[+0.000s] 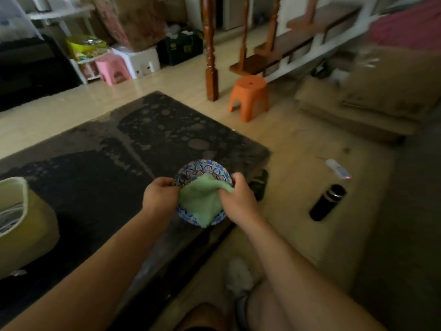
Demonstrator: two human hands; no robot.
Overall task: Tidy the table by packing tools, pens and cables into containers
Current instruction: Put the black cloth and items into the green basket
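A dark glass worktop (114, 163) with a mottled pattern fills the middle of the view, its near right corner by the person's knees. At its left edge stands a pale yellow container (28, 225) with a white rim, and what lies inside it cannot be made out. An orange stool (249, 96) sits on the floor beyond the far right corner, well apart from the hands. Over the near right edge of the worktop is a patterned bowl (202, 167), blue with a multicoloured rim, held tilted toward the camera. A green cloth (202, 201) covers most of its inside and hangs over the near rim. The left hand (161, 194) has its grip clamped on the bowl's left rim, and the right hand (238, 195) has its grip bunched round the cloth at the right rim. On a tan surface to the right lie a black flask (328, 203) and, beyond it, a small white remote (337, 169)
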